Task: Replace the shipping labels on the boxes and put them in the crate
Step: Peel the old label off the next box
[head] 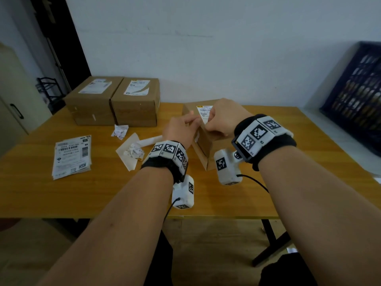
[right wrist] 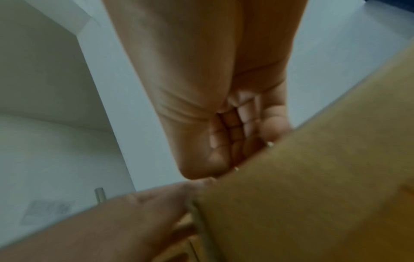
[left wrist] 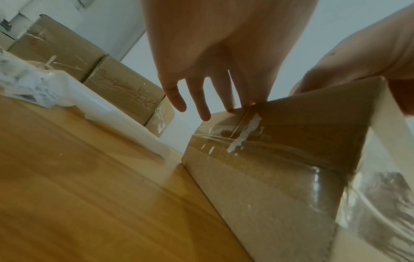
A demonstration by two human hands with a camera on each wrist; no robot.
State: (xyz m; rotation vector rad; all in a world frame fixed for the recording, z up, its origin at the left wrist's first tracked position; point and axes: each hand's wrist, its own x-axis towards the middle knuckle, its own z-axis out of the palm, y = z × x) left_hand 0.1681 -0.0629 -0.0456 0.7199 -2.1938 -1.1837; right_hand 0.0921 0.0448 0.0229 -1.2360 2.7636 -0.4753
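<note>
Both hands work at the box (head: 203,149) near the table (head: 82,193) centre. The left hand (head: 180,131) rests straight, spread fingers (left wrist: 202,99) on its top edge. The right hand (head: 223,117), fingers curled, pinches its label (head: 204,112). Two boxes (head: 115,100) stand behind; the crate (head: 358,96) sits far right.

Little print can be read. The label (head: 204,112) on the near box (head: 203,141) shows digits like "926", the rest blurred. The loose label stack (head: 71,156) at left carries barcodes and illegible lines. Brown handwriting on a far box (left wrist: 125,92) cannot be made out.
</note>
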